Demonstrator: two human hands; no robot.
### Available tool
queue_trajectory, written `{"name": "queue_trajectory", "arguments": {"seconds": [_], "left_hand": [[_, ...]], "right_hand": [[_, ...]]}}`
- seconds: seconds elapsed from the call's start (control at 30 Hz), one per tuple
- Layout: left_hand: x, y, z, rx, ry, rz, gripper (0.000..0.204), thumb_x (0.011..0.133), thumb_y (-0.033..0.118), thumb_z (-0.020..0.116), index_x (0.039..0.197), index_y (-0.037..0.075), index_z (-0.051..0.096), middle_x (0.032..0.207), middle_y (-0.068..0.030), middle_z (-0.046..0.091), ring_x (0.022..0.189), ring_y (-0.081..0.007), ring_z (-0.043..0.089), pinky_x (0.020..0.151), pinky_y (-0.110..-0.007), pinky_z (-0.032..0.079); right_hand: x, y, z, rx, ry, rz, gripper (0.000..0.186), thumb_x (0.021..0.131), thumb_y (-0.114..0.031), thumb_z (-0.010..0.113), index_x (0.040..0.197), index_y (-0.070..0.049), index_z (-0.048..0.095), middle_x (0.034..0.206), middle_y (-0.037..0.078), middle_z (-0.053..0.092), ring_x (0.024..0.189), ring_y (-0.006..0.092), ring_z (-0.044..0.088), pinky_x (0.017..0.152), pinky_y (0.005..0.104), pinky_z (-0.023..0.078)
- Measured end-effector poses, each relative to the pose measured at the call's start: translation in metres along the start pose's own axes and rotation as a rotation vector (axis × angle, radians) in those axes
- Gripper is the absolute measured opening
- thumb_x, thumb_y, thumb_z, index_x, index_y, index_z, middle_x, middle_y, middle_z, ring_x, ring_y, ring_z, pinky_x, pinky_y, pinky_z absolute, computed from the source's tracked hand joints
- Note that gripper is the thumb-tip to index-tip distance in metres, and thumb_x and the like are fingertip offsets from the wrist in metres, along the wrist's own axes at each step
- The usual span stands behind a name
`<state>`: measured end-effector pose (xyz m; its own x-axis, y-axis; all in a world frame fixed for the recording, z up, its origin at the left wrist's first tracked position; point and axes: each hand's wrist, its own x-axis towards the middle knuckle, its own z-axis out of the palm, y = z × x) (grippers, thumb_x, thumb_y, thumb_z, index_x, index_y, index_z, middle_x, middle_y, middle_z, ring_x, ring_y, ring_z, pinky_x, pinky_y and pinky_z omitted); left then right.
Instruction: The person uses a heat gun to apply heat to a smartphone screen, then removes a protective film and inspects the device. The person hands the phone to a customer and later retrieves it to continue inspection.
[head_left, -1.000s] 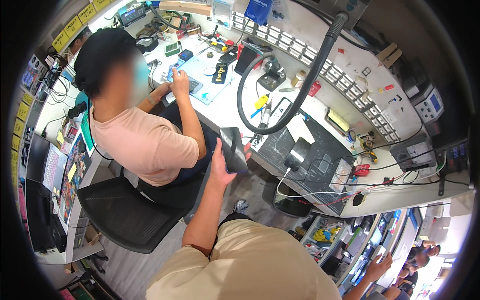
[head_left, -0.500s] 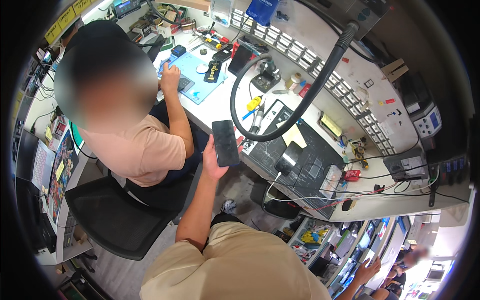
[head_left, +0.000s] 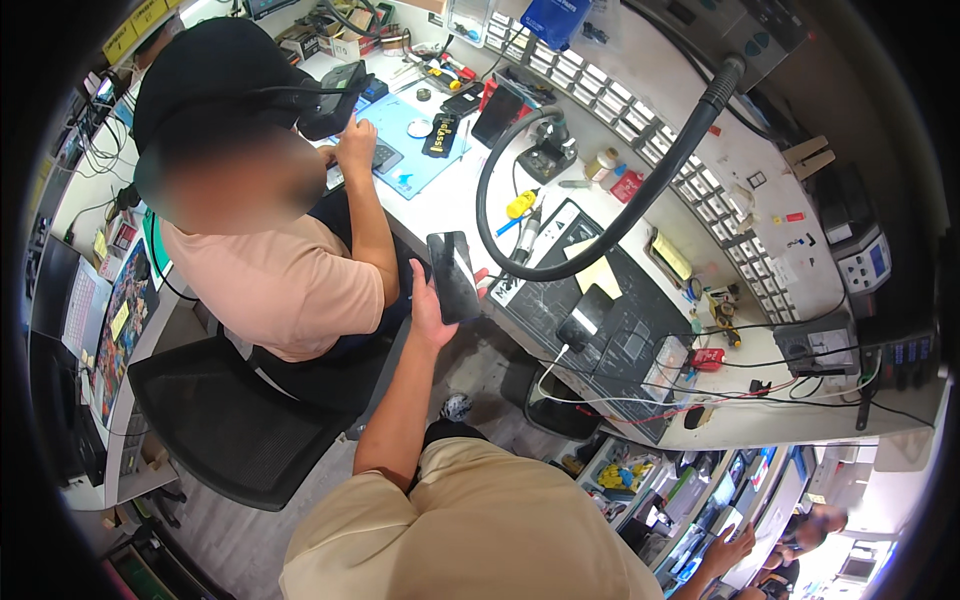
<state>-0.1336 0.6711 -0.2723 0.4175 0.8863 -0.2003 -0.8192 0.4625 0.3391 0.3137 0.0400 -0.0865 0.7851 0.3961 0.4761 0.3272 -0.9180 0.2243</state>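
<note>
My left hand (head_left: pixel 430 312) is closed around a black smartphone (head_left: pixel 453 275), its dark screen facing up with a pale reflection on it. Thumb and fingertips grip the phone's two long sides, held in the air between the bench and a co-worker. At the lower right, my right hand (head_left: pixel 728 553) has its fingers apart and rests by the edge of a display counter (head_left: pixel 768 535). Nothing shows in its grasp. Nearest the held phone on the bench is a black printed work mat (head_left: pixel 625 345). On it lies another phone (head_left: pixel 586 318) with a white cable (head_left: pixel 550 368) plugged in.
A seated co-worker (head_left: pixel 270 285) is at the left by a blue mat (head_left: pixel 425 165), with a black mesh chair (head_left: pixel 235 420) behind. A thick black hose (head_left: pixel 640 215) arches over the bench. Small drawers (head_left: pixel 690 180) line the back, and thin wires cross the right side.
The phone in my left hand has tilted, and a bright reflection now crosses its screen. The co-worker's head has shifted, and a dark device now shows beside it. My view has moved slightly.
</note>
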Motion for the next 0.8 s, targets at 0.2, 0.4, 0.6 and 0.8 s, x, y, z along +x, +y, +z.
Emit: {"name": "queue_trajectory", "arguments": {"seconds": [0.2, 0.4, 0.6, 0.8], "left_hand": [[0.001, -0.004, -0.004, 0.112, 0.057, 0.037, 0.079, 0.106, 0.072, 0.039, 0.149, 0.007, 0.053, 0.135, -0.0158, 0.066, 0.119, -0.0372, 0.065, 0.091, -0.045, 0.058], [0.000, -0.009, 0.000, 0.400, 0.260, 0.056, 0.079, 0.108, 0.070, 0.034, 0.143, 0.003, 0.056, 0.124, -0.0217, 0.070, 0.102, -0.0284, 0.072, 0.085, -0.039, 0.060], [-0.004, -0.009, 0.012, 0.268, 0.230, 0.103, 0.080, 0.107, 0.074, 0.031, 0.136, 0.005, 0.062, 0.110, -0.0193, 0.076, 0.095, -0.0232, 0.075, 0.081, -0.034, 0.061], [0.000, -0.007, 0.007, 0.395, 0.263, -0.002, 0.081, 0.107, 0.073, 0.035, 0.143, 0.002, 0.055, 0.123, -0.0161, 0.068, 0.107, -0.0302, 0.072, 0.087, -0.040, 0.060]], "right_hand": [[0.000, -0.001, -0.003, 0.007, -0.017, 0.016, 0.047, 0.103, -0.027, 0.065, 0.145, -0.008, 0.056, 0.138, 0.018, 0.057, 0.129, 0.0401, 0.053, 0.109, 0.0546, 0.045], [0.000, 0.002, 0.001, -0.013, 0.006, -0.011, 0.048, 0.103, -0.027, 0.065, 0.145, -0.006, 0.056, 0.138, 0.019, 0.057, 0.129, 0.0399, 0.053, 0.110, 0.0537, 0.044], [0.000, 0.005, 0.004, -0.011, 0.009, -0.012, 0.047, 0.103, -0.027, 0.065, 0.144, -0.006, 0.056, 0.138, 0.019, 0.057, 0.129, 0.0400, 0.053, 0.110, 0.0536, 0.044], [0.000, 0.005, 0.004, -0.010, 0.008, -0.016, 0.047, 0.103, -0.028, 0.064, 0.143, -0.006, 0.057, 0.137, 0.019, 0.057, 0.129, 0.0402, 0.053, 0.110, 0.0541, 0.044]]}}
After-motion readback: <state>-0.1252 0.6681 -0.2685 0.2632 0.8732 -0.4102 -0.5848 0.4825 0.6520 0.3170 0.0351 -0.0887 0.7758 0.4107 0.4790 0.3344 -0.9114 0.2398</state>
